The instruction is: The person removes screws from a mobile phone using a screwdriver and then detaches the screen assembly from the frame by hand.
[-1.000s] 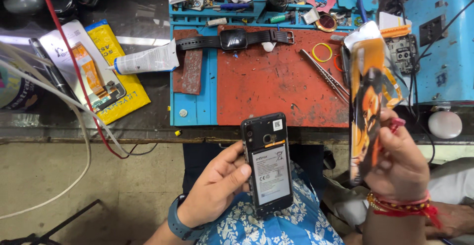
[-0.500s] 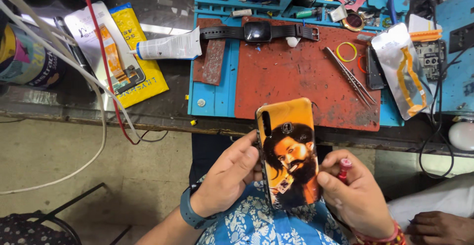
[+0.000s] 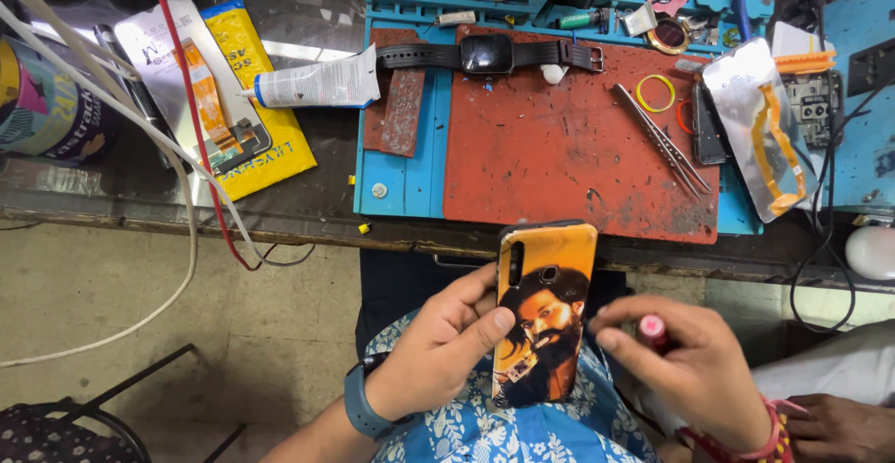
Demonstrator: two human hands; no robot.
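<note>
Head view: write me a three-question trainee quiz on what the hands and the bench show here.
1. True or false: the left hand grips the phone in the orange printed case.
2. Which lies on the red mat? A) smartwatch B) yellow packet C) glue tube
3. Fill in: the right hand has a small ____ thing at its fingers.

Key
1. True; thumb and fingers wrap the case's left edge.
2. A; the smartwatch lies along the mat's top edge, while the tweezers lie at its right.
3. Pink; that small pink thing is otherwise too hidden to identify.
</note>
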